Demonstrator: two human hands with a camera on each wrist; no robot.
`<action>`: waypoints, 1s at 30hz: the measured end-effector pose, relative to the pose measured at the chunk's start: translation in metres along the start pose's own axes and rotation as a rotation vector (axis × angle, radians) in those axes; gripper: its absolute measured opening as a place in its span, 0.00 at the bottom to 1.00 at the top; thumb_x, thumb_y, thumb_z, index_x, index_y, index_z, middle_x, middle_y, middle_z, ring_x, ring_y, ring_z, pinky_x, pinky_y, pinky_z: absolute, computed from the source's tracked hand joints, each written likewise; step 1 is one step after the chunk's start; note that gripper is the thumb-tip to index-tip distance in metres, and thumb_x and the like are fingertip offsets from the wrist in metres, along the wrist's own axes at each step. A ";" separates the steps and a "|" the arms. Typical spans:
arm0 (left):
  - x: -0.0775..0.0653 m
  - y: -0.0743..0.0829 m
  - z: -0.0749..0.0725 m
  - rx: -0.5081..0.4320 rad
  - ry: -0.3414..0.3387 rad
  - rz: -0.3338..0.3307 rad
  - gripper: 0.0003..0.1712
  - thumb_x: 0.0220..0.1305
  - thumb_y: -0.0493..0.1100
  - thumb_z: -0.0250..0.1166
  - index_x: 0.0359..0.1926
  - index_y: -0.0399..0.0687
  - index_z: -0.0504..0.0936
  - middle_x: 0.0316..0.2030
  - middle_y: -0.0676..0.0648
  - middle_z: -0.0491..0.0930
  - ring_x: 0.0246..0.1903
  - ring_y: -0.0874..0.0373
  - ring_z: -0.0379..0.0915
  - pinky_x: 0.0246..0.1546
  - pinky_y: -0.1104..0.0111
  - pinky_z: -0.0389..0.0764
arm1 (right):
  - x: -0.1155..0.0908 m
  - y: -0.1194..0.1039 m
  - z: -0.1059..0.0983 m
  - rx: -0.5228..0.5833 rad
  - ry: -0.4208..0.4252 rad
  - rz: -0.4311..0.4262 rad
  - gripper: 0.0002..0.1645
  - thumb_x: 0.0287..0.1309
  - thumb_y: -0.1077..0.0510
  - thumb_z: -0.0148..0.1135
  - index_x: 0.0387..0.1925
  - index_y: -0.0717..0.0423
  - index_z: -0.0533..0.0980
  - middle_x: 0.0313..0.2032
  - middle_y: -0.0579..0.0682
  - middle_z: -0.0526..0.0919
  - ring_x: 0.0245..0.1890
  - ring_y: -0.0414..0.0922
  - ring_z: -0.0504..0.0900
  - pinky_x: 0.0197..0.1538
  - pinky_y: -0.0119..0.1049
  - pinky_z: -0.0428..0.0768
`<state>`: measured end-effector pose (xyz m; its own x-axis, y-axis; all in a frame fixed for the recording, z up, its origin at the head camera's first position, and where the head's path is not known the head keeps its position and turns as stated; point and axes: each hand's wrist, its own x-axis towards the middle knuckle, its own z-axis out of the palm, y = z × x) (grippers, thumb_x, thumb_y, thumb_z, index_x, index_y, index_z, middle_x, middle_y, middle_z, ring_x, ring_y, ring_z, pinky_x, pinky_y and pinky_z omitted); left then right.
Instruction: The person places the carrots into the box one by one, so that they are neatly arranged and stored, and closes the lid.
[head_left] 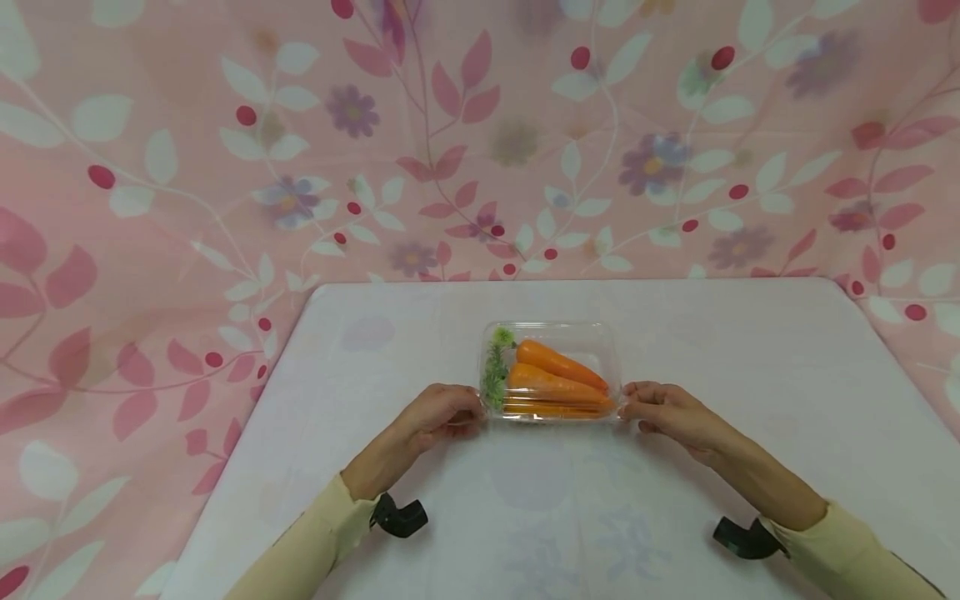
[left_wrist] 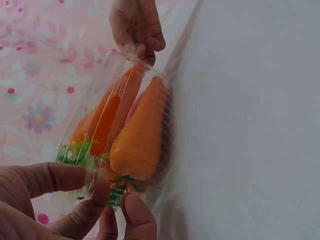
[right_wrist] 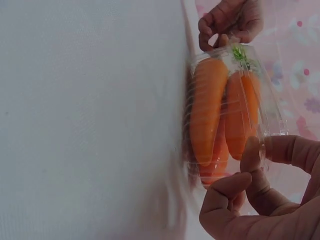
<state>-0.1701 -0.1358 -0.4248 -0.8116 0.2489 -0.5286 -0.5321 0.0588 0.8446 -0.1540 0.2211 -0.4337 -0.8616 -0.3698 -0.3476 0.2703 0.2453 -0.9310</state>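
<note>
A clear plastic clamshell box (head_left: 592,340) sits on the table with several orange carrots (head_left: 558,364) inside. Their leafy green tops (head_left: 495,371) lie at the box's left end. At the front left corner, my left hand (head_left: 446,412) pinches the plastic edge between thumb and fingers. My right hand (head_left: 675,417) does the same at the front right corner. In the left wrist view, the thumb and index finger of the left hand (left_wrist: 75,200) meet on the rim. The right wrist view shows the right hand (right_wrist: 270,195) with thumb and finger on the plastic. The lid seems to cover the carrots.
A white cloth with faint prints covers the table (head_left: 390,333). Behind and to the left hangs a pink floral curtain (head_left: 450,150). Black curved pieces (head_left: 401,517) stick out at both sleeve cuffs, close above the tabletop.
</note>
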 end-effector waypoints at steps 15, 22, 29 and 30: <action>-0.001 0.001 -0.005 0.041 0.020 -0.029 0.01 0.54 0.35 0.67 0.27 0.41 0.83 0.29 0.47 0.81 0.32 0.55 0.76 0.37 0.63 0.81 | 0.002 0.001 -0.004 -0.063 -0.027 -0.007 0.19 0.66 0.55 0.61 0.38 0.73 0.79 0.63 0.62 0.66 0.62 0.53 0.62 0.47 0.39 0.76; -0.004 0.002 -0.008 0.209 0.000 -0.011 0.13 0.57 0.42 0.67 0.36 0.34 0.85 0.35 0.43 0.84 0.36 0.52 0.78 0.35 0.61 0.83 | 0.002 0.000 -0.007 -0.136 -0.062 -0.007 0.20 0.67 0.52 0.61 0.42 0.70 0.78 0.48 0.57 0.79 0.47 0.50 0.71 0.44 0.40 0.75; -0.006 0.005 -0.015 0.350 -0.063 0.031 0.21 0.62 0.47 0.67 0.45 0.31 0.84 0.43 0.39 0.84 0.43 0.49 0.80 0.36 0.60 0.84 | 0.001 -0.003 -0.013 -0.199 -0.105 -0.014 0.22 0.69 0.51 0.59 0.49 0.67 0.78 0.48 0.58 0.81 0.48 0.52 0.74 0.46 0.44 0.75; -0.007 0.006 -0.017 0.363 -0.075 0.036 0.22 0.63 0.48 0.66 0.46 0.31 0.84 0.44 0.39 0.84 0.43 0.48 0.80 0.36 0.60 0.84 | 0.001 -0.003 -0.014 -0.209 -0.111 -0.020 0.22 0.69 0.51 0.59 0.50 0.67 0.78 0.48 0.58 0.81 0.48 0.52 0.74 0.46 0.44 0.75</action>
<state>-0.1722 -0.1531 -0.4173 -0.8008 0.3265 -0.5020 -0.3725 0.3847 0.8445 -0.1618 0.2328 -0.4295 -0.8105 -0.4695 -0.3503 0.1489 0.4132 -0.8984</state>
